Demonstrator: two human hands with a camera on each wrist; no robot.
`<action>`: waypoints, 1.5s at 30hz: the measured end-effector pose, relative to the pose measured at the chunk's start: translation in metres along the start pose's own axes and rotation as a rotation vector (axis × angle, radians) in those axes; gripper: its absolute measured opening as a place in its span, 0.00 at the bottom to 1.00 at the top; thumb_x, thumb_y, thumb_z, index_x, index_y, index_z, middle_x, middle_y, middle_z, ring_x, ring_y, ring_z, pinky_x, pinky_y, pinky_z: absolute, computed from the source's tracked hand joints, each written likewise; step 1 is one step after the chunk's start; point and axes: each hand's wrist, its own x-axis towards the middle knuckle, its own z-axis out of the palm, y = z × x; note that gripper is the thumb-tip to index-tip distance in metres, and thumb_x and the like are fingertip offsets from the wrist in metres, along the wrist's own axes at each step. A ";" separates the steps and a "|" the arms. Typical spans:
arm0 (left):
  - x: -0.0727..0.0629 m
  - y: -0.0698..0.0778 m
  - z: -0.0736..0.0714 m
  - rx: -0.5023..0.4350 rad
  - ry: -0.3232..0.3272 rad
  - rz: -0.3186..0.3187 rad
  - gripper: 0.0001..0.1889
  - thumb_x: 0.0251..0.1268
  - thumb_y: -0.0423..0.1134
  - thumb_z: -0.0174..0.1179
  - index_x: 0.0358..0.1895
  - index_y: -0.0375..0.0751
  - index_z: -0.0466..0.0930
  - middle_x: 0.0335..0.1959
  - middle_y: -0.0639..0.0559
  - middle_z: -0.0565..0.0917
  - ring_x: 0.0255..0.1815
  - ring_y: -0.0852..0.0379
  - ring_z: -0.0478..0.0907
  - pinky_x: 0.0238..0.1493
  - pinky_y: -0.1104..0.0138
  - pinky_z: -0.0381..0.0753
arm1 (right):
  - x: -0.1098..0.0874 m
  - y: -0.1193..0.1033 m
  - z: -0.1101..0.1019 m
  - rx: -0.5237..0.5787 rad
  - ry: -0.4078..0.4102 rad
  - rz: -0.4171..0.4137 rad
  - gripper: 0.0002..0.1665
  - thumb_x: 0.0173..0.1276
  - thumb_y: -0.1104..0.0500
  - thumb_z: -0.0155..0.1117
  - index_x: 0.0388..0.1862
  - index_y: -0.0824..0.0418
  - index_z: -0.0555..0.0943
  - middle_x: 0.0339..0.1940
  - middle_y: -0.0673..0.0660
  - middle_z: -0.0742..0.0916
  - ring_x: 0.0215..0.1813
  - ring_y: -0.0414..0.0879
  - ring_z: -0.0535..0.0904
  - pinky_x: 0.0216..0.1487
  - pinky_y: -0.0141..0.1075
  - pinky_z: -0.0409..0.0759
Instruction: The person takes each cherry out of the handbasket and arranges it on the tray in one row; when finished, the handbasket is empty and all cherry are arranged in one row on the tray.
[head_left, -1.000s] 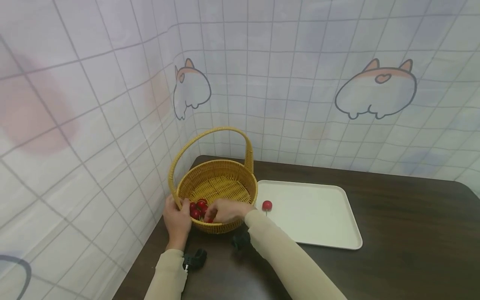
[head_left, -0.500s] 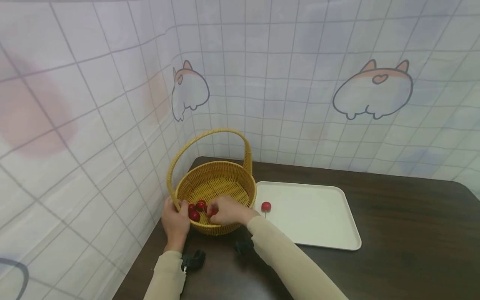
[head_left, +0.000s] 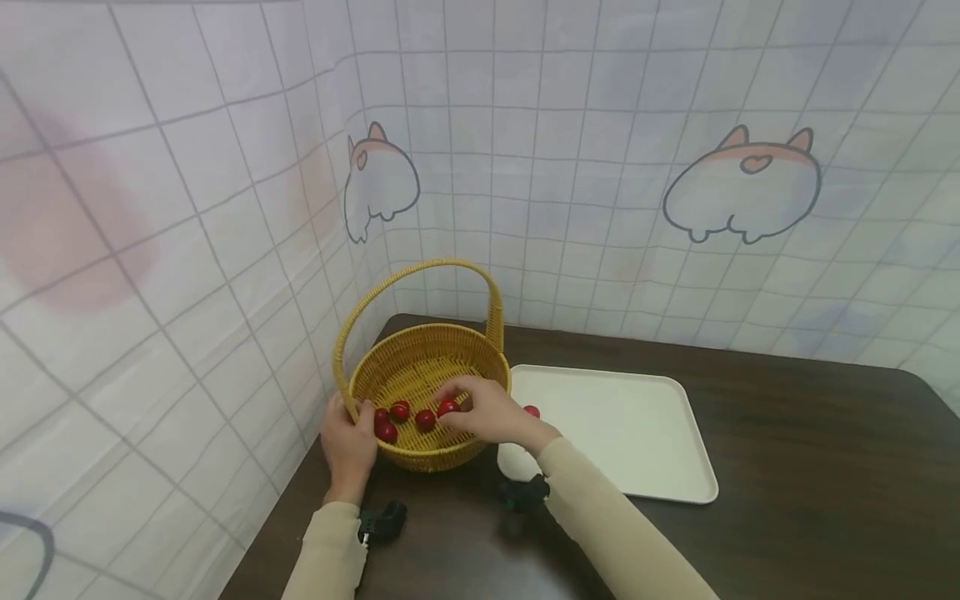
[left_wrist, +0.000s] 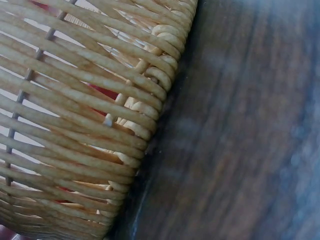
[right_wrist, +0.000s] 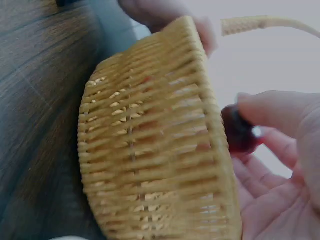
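A yellow wicker basket [head_left: 420, 460] with a tall arched handle stands at the table's left end. My left hand [head_left: 348, 446] holds its near-left rim at the foot of the handle. In the left wrist view only the woven wall [left_wrist: 75, 110] and tabletop show clearly. Several red cherries [head_left: 425, 420] lie on the basket's floor at the near-left side. Above the near-right part of the basket, my right hand [head_left: 491, 412] pinches a cherry [head_left: 447, 407] between thumb and fingers. In the right wrist view this cherry [right_wrist: 240, 132] appears just beyond the rim.
A white rectangular tray [head_left: 630, 433] lies right of the basket, close to it. Another cherry [head_left: 532, 412] sits at its left side, partly hidden by my right wrist. The dark wooden table [head_left: 817, 467] meets a patterned cloth [head_left: 585, 208] behind and at left.
My right hand has come up and to the right from the basket's floor with a cherry. Cherries it had covered now show. The left hand keeps its hold on the rim.
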 end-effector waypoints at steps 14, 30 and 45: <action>0.000 0.000 0.001 -0.001 -0.015 -0.041 0.13 0.61 0.30 0.60 0.22 0.40 0.68 0.25 0.50 0.68 0.23 0.54 0.63 0.26 0.65 0.61 | -0.049 0.045 -0.019 0.608 0.293 -0.082 0.22 0.69 0.62 0.64 0.60 0.66 0.74 0.55 0.70 0.79 0.46 0.62 0.83 0.45 0.54 0.81; 0.000 0.002 0.001 0.011 -0.011 -0.044 0.12 0.60 0.30 0.60 0.22 0.39 0.69 0.25 0.49 0.68 0.24 0.54 0.63 0.27 0.65 0.60 | -0.079 0.088 -0.049 0.357 0.587 0.058 0.25 0.65 0.66 0.67 0.61 0.66 0.75 0.55 0.65 0.80 0.44 0.52 0.82 0.40 0.38 0.83; 0.001 0.006 -0.001 0.016 -0.011 -0.039 0.14 0.61 0.29 0.62 0.21 0.40 0.68 0.24 0.49 0.67 0.23 0.54 0.63 0.26 0.64 0.60 | -0.080 0.119 -0.035 0.184 0.587 0.295 0.24 0.65 0.58 0.69 0.60 0.57 0.77 0.54 0.58 0.83 0.40 0.48 0.85 0.33 0.32 0.79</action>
